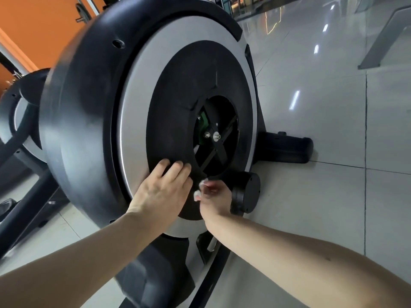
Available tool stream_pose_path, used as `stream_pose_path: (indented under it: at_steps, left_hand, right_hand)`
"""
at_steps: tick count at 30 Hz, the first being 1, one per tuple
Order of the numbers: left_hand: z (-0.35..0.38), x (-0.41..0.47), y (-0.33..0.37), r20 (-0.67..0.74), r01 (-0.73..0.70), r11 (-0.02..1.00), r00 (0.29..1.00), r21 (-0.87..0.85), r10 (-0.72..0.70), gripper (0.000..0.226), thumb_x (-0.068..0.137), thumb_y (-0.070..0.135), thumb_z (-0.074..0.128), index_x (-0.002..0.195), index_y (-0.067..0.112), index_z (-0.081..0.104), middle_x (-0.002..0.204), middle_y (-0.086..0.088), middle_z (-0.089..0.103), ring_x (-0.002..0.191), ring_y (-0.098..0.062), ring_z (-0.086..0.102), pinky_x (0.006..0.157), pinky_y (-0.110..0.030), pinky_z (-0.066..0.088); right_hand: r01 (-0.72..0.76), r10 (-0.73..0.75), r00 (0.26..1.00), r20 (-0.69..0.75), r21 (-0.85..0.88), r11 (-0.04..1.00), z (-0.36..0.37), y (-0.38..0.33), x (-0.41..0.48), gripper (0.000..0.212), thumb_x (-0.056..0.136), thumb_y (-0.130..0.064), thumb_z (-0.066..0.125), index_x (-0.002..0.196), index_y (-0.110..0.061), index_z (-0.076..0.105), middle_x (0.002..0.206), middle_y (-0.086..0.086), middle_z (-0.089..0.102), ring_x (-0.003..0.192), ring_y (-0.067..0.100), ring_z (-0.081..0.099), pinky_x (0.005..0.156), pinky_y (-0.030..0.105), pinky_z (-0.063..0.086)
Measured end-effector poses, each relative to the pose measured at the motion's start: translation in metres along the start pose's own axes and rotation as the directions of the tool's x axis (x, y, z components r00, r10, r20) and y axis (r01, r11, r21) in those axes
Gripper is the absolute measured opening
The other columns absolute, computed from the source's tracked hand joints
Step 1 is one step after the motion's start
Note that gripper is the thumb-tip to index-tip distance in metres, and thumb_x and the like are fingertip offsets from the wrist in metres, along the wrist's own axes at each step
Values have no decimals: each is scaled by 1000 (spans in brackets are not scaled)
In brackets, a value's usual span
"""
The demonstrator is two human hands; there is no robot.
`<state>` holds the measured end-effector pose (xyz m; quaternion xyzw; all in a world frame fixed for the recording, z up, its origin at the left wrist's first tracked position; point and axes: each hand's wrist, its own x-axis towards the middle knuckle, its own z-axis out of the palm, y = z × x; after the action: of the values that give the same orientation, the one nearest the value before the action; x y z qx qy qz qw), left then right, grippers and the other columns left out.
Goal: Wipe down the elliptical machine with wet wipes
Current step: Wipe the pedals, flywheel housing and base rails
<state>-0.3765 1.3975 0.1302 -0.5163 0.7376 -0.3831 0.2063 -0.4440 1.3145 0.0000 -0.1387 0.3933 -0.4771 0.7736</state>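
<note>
One crumpled white wet wipe [197, 195] shows only as small tufts poking out of the right hand [214, 196], whose fingers are curled tightly round it. That fist is pressed against the lower edge of the black inner disc [175, 103] on the side of the elliptical machine [89, 107], which fills the middle and left of the view and stands on the floor. Just beside it, the left hand [164, 190] lies palm-down on the same disc, fingers straight and slightly spread, holding nothing, their tips near the rim of the open hub [219, 134]. Inside the hub are crossed black spokes, a shiny bolt [216, 136] at the centre and a green part [203, 125] behind it. A broad silver ring [138, 85] surrounds the disc, and the thick black housing wraps round the ring. A short black cylinder [246, 190] juts out just to the right of the right hand, and a black stabiliser foot [287, 150] lies on the floor behind the housing. Glossy grey floor tiles [311, 107] reflect ceiling lights on the right. At the left edge a second, similar machine [20, 112] stands near an orange wall [40, 30].
</note>
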Motion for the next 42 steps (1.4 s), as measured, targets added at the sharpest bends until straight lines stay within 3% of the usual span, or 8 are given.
stream_pose_path:
  at_steps: [3, 11, 16, 21, 25, 29, 39, 42]
  left_hand:
    - [2, 1, 1, 3, 3, 1000, 1000, 29, -4, 48, 84, 13, 33, 112, 0, 70, 132, -22, 59, 121, -38, 48, 108, -51, 31]
    - [1, 9, 5, 26, 18, 1000, 1000, -23, -17, 52, 84, 12, 29, 112, -1, 71, 128, -21, 62, 117, -37, 52, 106, -50, 36]
    - [-2, 9, 3, 9, 46, 997, 999, -68, -45, 51, 86, 12, 25, 114, 1, 67, 126, -20, 60, 115, -36, 49, 104, -47, 35]
    - [0, 9, 3, -11, 35, 998, 999, -57, -36, 39, 77, 13, 53, 112, 0, 64, 125, -20, 59, 114, -36, 49, 102, -46, 34]
    - [-1, 8, 5, 0, 45, 996, 999, -75, -45, 47, 80, 6, 35, 115, 2, 66, 125, -19, 60, 114, -35, 48, 103, -46, 34]
    - [-4, 8, 6, 54, 47, 997, 998, -67, -43, 50, 81, 10, 31, 112, 0, 69, 124, -20, 63, 113, -36, 52, 104, -47, 34]
    - [-13, 39, 7, 127, 48, 997, 991, -52, -41, 57, 80, 14, 26, 117, 4, 68, 129, -16, 60, 118, -34, 49, 104, -47, 34]
    - [-19, 65, 10, 140, 38, 998, 990, -42, -32, 51, 92, 20, 36, 140, 8, 48, 149, -12, 41, 135, -31, 36, 116, -45, 25]
  right_hand:
    - [54, -52, 991, 123, -13, 998, 2, -1, 0, 23, 94, 11, 48, 79, -4, 58, 65, 5, 57, 52, 16, 47, 50, 25, 41]
    - [-56, -90, 936, -340, -398, 916, -33, 22, 37, 11, 99, -9, 60, 102, -1, 68, 90, 7, 66, 86, 24, 66, 60, 22, 46]
    - [135, -132, 991, 28, -195, 971, 2, -4, -11, 13, 94, 12, 54, 91, 2, 61, 75, 6, 66, 55, 11, 59, 55, 22, 53]
    - [346, -211, 921, 328, -437, 830, -9, 16, -54, 15, 90, 18, 53, 90, 5, 59, 71, -2, 60, 61, -5, 60, 62, 11, 49]
    - [232, -147, 970, 193, -564, 793, -35, 36, -32, 15, 90, 4, 63, 92, -10, 68, 94, 1, 69, 90, 15, 70, 79, 27, 61]
    - [46, -112, 979, -168, -351, 935, -31, 4, 16, 13, 92, 9, 57, 93, 2, 67, 86, 6, 65, 67, 12, 59, 48, 8, 45]
    - [-55, 52, 998, -34, -126, 991, -14, -24, 15, 12, 94, 7, 58, 87, -1, 64, 75, 6, 67, 51, 12, 63, 51, 24, 55]
    - [147, -172, 981, -90, -231, 962, -19, -54, 37, 17, 96, -1, 61, 87, -14, 68, 83, -2, 70, 71, 15, 68, 71, 33, 61]
